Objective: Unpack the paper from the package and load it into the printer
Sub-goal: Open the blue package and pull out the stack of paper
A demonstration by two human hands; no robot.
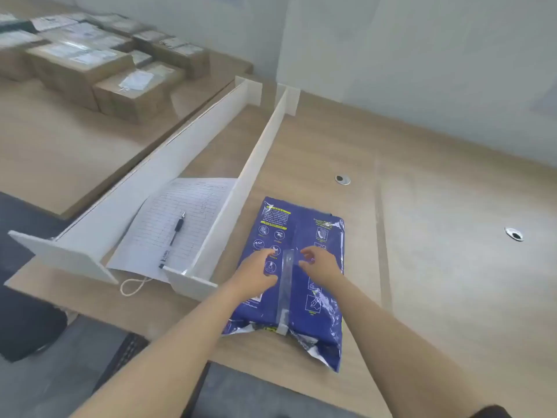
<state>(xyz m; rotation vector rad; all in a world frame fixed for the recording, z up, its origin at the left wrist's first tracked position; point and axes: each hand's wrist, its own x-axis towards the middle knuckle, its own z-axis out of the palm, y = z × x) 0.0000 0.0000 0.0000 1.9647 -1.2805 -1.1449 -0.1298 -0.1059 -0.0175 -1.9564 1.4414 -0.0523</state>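
Note:
A blue paper package (304, 230) lies flat on the wooden desk (437, 267), its back side up, with white icons and a clear tape seam (285, 285) running down the middle. Its near end is crumpled and partly torn, showing a silvery lining. My left hand (257, 271) rests on the wrapper just left of the seam, fingers spread. My right hand (319, 262) hovers or touches just right of the seam, fingers curled apart. Neither hand grips anything that I can make out. No printer is in view.
A white divider (241, 188) stands close to the package's left side, with a second divider (144, 188) further left. Between them lie a lined sheet (193, 200) and a black pen (172, 241). Cardboard boxes (90, 67) are stacked at the far left. Two cable grommets (342, 179) sit to the right.

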